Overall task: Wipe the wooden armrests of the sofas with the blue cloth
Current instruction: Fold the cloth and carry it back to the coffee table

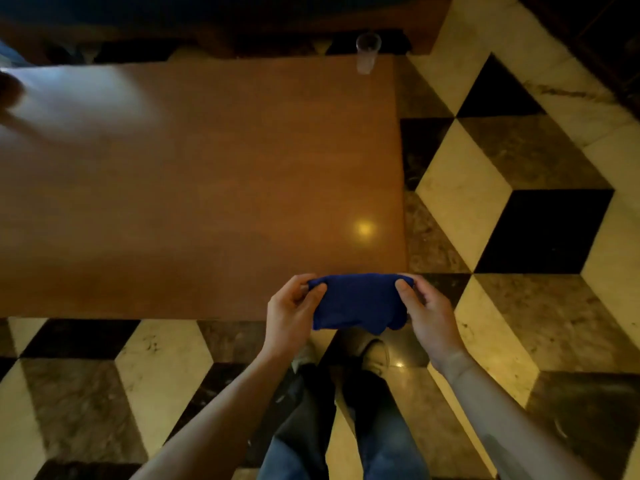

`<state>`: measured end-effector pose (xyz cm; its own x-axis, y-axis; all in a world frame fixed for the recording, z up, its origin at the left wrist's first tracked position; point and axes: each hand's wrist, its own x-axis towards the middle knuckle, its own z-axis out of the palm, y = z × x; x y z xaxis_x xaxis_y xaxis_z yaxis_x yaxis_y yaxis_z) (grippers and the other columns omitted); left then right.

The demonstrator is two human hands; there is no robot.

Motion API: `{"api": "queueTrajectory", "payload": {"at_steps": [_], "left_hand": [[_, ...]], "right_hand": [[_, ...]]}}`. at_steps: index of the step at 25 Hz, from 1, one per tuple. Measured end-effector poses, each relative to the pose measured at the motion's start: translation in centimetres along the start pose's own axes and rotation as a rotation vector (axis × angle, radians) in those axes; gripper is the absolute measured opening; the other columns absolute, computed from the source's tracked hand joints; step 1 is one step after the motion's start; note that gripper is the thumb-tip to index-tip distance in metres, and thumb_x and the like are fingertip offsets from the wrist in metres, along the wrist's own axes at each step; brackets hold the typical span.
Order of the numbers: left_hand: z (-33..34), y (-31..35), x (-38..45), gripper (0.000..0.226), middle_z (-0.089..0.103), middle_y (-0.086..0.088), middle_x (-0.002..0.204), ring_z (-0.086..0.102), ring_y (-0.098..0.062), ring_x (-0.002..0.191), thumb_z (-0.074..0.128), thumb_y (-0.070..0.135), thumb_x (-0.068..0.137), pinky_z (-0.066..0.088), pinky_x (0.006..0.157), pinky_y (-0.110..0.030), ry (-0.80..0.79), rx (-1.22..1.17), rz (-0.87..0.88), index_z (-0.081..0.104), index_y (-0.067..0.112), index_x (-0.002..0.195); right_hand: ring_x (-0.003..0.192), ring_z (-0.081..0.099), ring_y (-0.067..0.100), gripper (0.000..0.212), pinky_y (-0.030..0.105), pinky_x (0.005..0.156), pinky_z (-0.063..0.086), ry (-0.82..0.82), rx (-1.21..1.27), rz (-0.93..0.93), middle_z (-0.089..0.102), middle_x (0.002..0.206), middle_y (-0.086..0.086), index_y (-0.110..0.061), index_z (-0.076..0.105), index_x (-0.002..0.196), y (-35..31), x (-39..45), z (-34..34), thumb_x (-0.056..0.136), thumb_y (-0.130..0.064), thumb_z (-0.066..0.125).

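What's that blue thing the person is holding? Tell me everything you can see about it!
It is the blue cloth, a deep blue, soft-looking fabric, folded or bunched into a thick rectangle with rumpled lower corners. It is held up in the air, stretched sideways between the left hand and the right hand, thumbs on top and fingers tucked behind. It hangs over the near edge of the wooden table; whether it touches the table is unclear.

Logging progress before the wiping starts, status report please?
Left hand and right hand both gripping blue cloth, held over table edge. No armrest in view. Clear cup at far table edge.
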<state>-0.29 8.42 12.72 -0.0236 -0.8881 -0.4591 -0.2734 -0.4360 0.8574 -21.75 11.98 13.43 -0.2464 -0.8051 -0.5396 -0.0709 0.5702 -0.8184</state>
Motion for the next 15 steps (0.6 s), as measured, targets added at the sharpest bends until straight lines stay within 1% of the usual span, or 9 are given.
{"api": "queueTrajectory", "payload": {"at_steps": [1, 3, 5, 7, 9, 11, 12, 14, 15], "left_hand": [[0.6, -2.1, 0.2, 0.01, 0.073, -0.006, 0.088, 0.071, -0.024, 0.086, 0.064, 0.015, 0.095, 0.059, 0.075, -0.051, -0.004, 0.01, -0.031, 0.07, 0.021, 0.101], [1.4, -5.0, 1.1, 0.01, 0.074, -0.003, 0.088, 0.071, -0.024, 0.086, 0.064, 0.018, 0.095, 0.057, 0.077, -0.055, -0.008, 0.037, -0.076, 0.071, 0.025, 0.099], [2.4, -7.5, 3.1, 0.009, 0.075, -0.001, 0.086, 0.071, -0.024, 0.086, 0.066, 0.024, 0.093, 0.057, 0.078, -0.056, -0.022, 0.059, -0.093, 0.071, 0.031, 0.096], [3.4, -9.0, 6.2, 0.007, 0.075, -0.001, 0.084, 0.071, -0.024, 0.085, 0.067, 0.031, 0.089, 0.058, 0.076, -0.054, -0.02, 0.081, -0.101, 0.07, 0.036, 0.092], [4.3, -9.7, 9.4, 0.005, 0.074, -0.001, 0.082, 0.069, -0.019, 0.079, 0.067, 0.036, 0.085, 0.057, 0.074, -0.05, -0.011, 0.089, -0.123, 0.07, 0.037, 0.088], [5.4, -9.9, 12.6, 0.004, 0.073, 0.0, 0.082, 0.067, -0.017, 0.077, 0.067, 0.035, 0.086, 0.055, 0.071, -0.043, -0.011, 0.103, -0.138, 0.069, 0.031, 0.087], [5.7, -9.9, 13.9, 0.005, 0.072, 0.001, 0.082, 0.067, -0.016, 0.078, 0.067, 0.033, 0.089, 0.054, 0.068, -0.036, -0.007, 0.152, -0.127, 0.067, 0.028, 0.086], [6.0, -9.6, 15.9, 0.007, 0.067, 0.007, 0.08, 0.063, -0.013, 0.077, 0.066, 0.028, 0.092, 0.046, 0.062, -0.022, 0.009, 0.274, -0.092, 0.062, 0.024, 0.087], [6.1, -9.6, 16.5, 0.006, 0.064, 0.01, 0.081, 0.06, -0.011, 0.077, 0.065, 0.026, 0.093, 0.043, 0.06, -0.019, 0.014, 0.324, -0.091, 0.06, 0.025, 0.089]], "right_hand": [[0.095, 0.063, -0.004, 0.014, 0.011, 0.075, 0.051, -0.002, -0.005, 0.026, 0.068, 0.107, -0.011, -0.037, 0.065, 0.101, 2.3, 0.6, 0.4, 0.099, -0.033, 0.052], [0.1, 0.063, 0.002, 0.013, 0.015, 0.077, 0.05, -0.003, -0.034, 0.076, 0.068, 0.108, -0.01, -0.038, 0.066, 0.101, 5.3, 1.9, 0.7, 0.099, -0.037, 0.053], [0.104, 0.062, 0.009, 0.016, 0.022, 0.082, 0.05, -0.014, -0.061, 0.105, 0.068, 0.11, -0.008, -0.035, 0.066, 0.106, 7.9, 4.1, 0.9, 0.098, -0.039, 0.053], [0.104, 0.062, 0.01, 0.018, 0.023, 0.083, 0.049, -0.002, -0.071, 0.104, 0.067, 0.11, -0.006, -0.031, 0.065, 0.108, 9.3, 7.1, 1.1, 0.099, -0.039, 0.052], [0.106, 0.061, 0.013, 0.022, 0.03, 0.089, 0.05, 0.018, -0.103, 0.08, 0.067, 0.112, -0.002, -0.025, 0.065, 0.112, 9.8, 10.5, 1.2, 0.099, -0.039, 0.053], [0.107, 0.06, 0.018, 0.027, 0.037, 0.094, 0.049, 0.028, -0.178, 0.044, 0.066, 0.11, 0.001, -0.02, 0.064, 0.115, 9.9, 13.6, 1.6, 0.099, -0.039, 0.053], [0.105, 0.06, 0.019, 0.027, 0.037, 0.094, 0.048, 0.032, -0.224, 0.025, 0.065, 0.107, 0.0, -0.018, 0.064, 0.115, 9.9, 15.0, 1.8, 0.099, -0.036, 0.053], [0.101, 0.06, 0.019, 0.025, 0.035, 0.09, 0.048, 0.044, -0.339, -0.032, 0.065, 0.104, -0.001, -0.015, 0.065, 0.112, 9.7, 16.8, 2.3, 0.099, -0.033, 0.053], [0.1, 0.059, 0.017, 0.024, 0.034, 0.09, 0.048, 0.059, -0.405, -0.058, 0.065, 0.105, -0.002, -0.016, 0.065, 0.113, 9.8, 17.4, 2.6, 0.099, -0.033, 0.054]]}}
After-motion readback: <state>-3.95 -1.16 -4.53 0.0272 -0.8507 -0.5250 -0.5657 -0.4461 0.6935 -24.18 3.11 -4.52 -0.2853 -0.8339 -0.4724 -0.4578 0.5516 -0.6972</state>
